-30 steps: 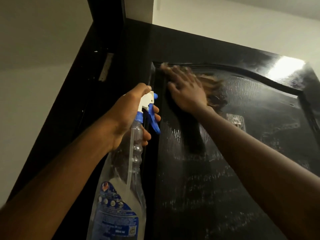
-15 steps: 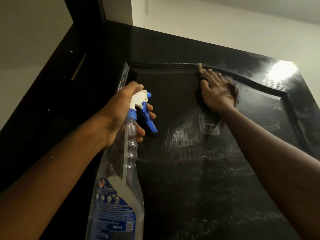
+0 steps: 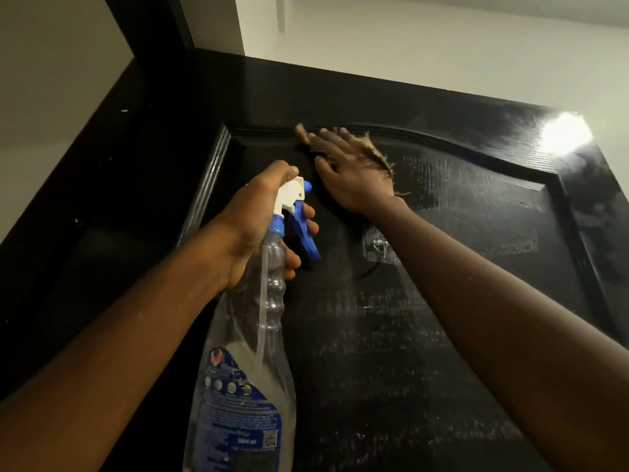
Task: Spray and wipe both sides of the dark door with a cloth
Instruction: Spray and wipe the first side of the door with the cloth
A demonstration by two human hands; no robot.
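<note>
The dark door point(image 3: 425, 335) fills the view, seen from below, its raised panel streaked with wet marks. My right hand point(image 3: 350, 175) lies flat with straight fingers near the panel's top moulding, pressing a brownish frayed cloth point(image 3: 381, 155) against the wood; most of the cloth is hidden under the palm. My left hand point(image 3: 258, 219) grips the neck of a clear spray bottle point(image 3: 252, 386) with a white and blue trigger head, fingers curled around the trigger, held a little left of and below the right hand.
A clear stick-on hook point(image 3: 381, 247) sits on the panel just below my right wrist. The black door frame point(image 3: 102, 199) runs along the left. Pale walls and ceiling point(image 3: 442, 46) lie beyond the door's top edge. A light glare point(image 3: 561, 134) shows at upper right.
My right hand with the cloth swept right along the panel's top, then came back left a little. The left hand keeps holding the bottle in about the same place.
</note>
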